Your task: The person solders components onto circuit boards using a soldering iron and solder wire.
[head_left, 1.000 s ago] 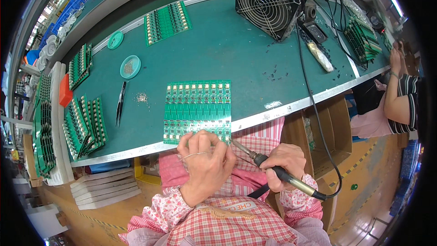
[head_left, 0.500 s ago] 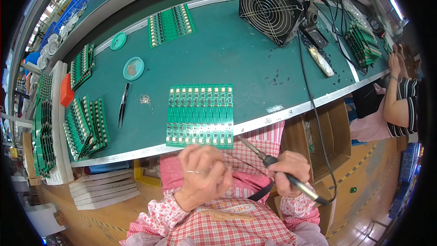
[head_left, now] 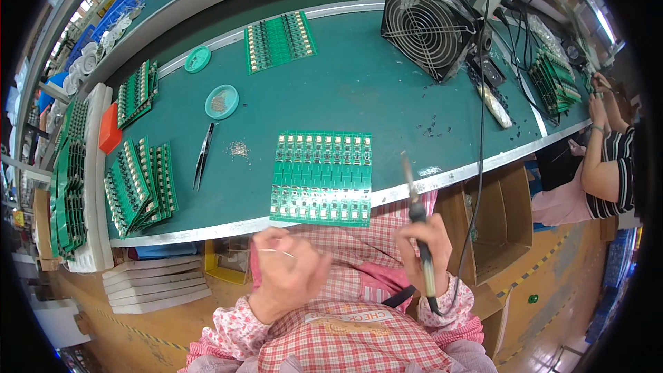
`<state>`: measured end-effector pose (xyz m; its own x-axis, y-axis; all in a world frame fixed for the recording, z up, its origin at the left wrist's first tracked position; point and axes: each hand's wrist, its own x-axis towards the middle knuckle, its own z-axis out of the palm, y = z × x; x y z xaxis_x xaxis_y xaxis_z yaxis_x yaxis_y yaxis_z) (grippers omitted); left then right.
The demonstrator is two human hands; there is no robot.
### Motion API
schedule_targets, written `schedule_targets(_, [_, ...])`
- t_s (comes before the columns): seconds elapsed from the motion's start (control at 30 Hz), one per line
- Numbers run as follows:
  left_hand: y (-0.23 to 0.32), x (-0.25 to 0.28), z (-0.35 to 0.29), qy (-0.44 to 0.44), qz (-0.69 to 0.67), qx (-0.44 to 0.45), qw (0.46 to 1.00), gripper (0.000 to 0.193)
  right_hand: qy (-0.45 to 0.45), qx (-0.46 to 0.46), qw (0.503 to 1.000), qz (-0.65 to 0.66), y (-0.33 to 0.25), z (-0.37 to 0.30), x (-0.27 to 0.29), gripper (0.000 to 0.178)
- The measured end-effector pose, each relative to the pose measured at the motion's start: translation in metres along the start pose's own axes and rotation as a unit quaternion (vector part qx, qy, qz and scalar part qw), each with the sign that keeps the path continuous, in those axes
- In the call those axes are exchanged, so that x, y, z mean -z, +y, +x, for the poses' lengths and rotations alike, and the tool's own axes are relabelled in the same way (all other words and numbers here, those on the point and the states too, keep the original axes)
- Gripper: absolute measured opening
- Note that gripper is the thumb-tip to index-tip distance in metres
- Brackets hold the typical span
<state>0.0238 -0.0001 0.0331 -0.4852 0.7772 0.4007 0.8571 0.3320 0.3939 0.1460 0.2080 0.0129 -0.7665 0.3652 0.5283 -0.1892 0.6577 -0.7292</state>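
Note:
A green panel of small circuit boards [head_left: 321,176] lies at the table's front edge, its lower rim slightly over it. My right hand [head_left: 429,249] grips a soldering iron [head_left: 417,211], to the right of the panel. The iron's blurred tip points up and away from me, apart from the panel. Just below the panel's lower left part, my left hand [head_left: 290,269] is closed with curled fingers. A thin silvery line crosses them; blur hides whether it is a ring or wire, and what they hold.
Tweezers [head_left: 203,157], a pile of tiny parts [head_left: 239,148] and a round dish [head_left: 222,101] lie left. Board stacks [head_left: 141,186] stand farther left, another panel [head_left: 281,41] behind. A black fan [head_left: 431,27] and the iron's cord [head_left: 481,97] are right. A co-worker's arm [head_left: 599,152] shows far right.
The soldering iron has swung more upright, its tip rising away from the panel's corner. My left hand has drawn left and slightly down. The whole view has shifted a little.

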Motion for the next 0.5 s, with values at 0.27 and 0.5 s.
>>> schedule_targets(0.27, [-0.038,0.013,0.042,0.096,-0.018,0.047,0.994,0.034,0.064,-0.175,0.974,0.127,-0.002,-0.001,-0.05,0.05])
schedule_targets(0.5, [-0.07,0.037,0.073,-0.061,0.015,0.002,0.998,0.104,0.067,-0.181,0.968,0.16,-0.014,0.012,-0.058,0.05])
